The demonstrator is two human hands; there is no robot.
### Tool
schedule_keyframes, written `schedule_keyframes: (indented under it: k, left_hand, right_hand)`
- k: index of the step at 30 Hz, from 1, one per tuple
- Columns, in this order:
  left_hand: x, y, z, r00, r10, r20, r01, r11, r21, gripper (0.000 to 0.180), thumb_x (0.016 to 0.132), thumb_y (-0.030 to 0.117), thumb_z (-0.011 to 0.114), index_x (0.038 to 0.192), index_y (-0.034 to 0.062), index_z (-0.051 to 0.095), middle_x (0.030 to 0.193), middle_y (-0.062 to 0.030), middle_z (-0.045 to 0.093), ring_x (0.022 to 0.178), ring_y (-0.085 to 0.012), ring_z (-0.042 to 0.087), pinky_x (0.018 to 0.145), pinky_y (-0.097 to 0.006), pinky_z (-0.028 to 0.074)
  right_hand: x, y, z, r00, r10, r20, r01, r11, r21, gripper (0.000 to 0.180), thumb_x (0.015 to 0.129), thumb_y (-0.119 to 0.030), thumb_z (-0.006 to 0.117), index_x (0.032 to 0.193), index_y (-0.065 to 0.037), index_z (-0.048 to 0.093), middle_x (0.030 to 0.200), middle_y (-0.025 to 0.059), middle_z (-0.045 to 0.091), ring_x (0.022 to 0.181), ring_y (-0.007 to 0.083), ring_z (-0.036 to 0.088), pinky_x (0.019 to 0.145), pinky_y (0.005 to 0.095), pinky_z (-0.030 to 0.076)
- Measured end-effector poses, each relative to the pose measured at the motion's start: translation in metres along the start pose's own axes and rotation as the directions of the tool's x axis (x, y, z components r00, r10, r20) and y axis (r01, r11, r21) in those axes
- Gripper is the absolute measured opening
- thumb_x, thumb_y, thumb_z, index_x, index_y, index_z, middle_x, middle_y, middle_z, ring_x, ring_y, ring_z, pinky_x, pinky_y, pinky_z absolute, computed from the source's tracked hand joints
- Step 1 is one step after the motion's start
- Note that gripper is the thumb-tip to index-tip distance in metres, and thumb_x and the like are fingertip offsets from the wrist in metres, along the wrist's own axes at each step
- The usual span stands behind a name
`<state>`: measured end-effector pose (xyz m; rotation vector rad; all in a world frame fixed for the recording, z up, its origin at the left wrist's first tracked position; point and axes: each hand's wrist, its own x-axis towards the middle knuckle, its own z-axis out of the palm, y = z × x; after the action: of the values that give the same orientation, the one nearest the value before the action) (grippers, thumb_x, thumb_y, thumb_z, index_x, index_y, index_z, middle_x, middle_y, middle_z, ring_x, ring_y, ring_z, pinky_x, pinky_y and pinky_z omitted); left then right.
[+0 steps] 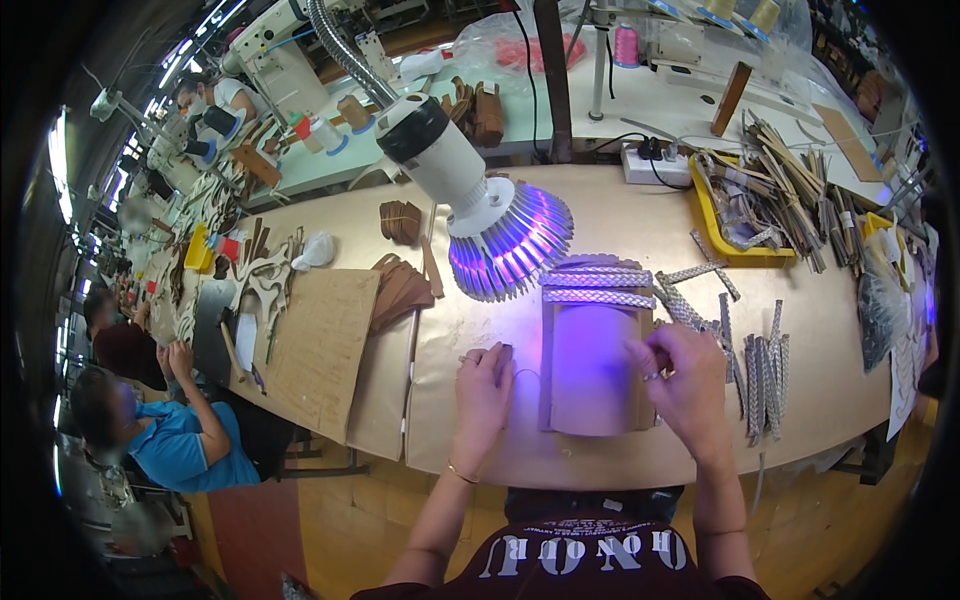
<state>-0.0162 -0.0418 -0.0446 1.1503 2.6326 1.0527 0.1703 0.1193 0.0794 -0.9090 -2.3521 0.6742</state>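
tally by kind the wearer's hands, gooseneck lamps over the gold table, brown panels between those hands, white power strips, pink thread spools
Left hand and right hand: 2
Gooseneck lamp: 1
Brown panel: 1
White power strip: 1
Pink thread spool: 1
Total: 6

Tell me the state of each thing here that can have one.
Lamp: lit, glowing purple.
Panel: bathed in purple light.
Two braided strips: side by side across the panel's far end.
Left hand: fingers bent, grip unclear.
Right hand: fingers curled, grip unclear.
Brown strips: fanned out.
Yellow tray: full.
White power strip: black plug inserted.
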Motion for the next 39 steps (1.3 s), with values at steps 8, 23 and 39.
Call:
schedule_keyframes:
  k: [8,23,39]
  left_hand:
    - [0.002,0.014,-0.038,0.925,-0.333,0.181,0.357,0.605,-0.712,0.018,0.088,0.000,0.065,0.105,-0.0072,0.066,0.091,-0.0113,0.070,0.077,-0.0157,0.067,0.073,-0.026,0.055]
    - [-0.022,0.089,-0.050,0.927,-0.094,0.364,0.363,-0.029,-0.931,0.010,0.091,-0.002,0.062,0.101,-0.0042,0.063,0.095,-0.0112,0.068,0.082,-0.0156,0.067,0.074,-0.030,0.059]
    - [-0.019,0.074,-0.034,0.971,0.237,0.039,-0.203,0.897,-0.392,0.057,0.081,0.007,0.070,0.134,0.0014,0.050,0.145,-0.0181,0.044,0.131,-0.0286,0.046,0.107,-0.039,0.037]
  right_hand:
    - [-0.014,-0.027,0.006,0.970,-0.111,0.217,0.040,0.951,0.306,0.021,0.083,-0.020,0.076,0.084,-0.002,0.064,0.074,0.0090,0.062,0.065,0.0210,0.060,0.061,0.0312,0.047]
    - [-0.031,-0.025,0.022,0.979,-0.018,0.204,-0.114,0.780,0.616,0.015,0.085,-0.010,0.074,0.092,-0.001,0.063,0.085,0.0054,0.062,0.070,0.0122,0.058,0.062,0.0257,0.046]
    - [-0.031,-0.007,0.023,0.893,0.366,0.261,-0.268,-0.032,0.963,0.026,0.099,-0.004,0.050,0.123,-0.005,0.040,0.101,0.0148,0.063,0.083,0.0218,0.069,0.073,0.0283,0.059]
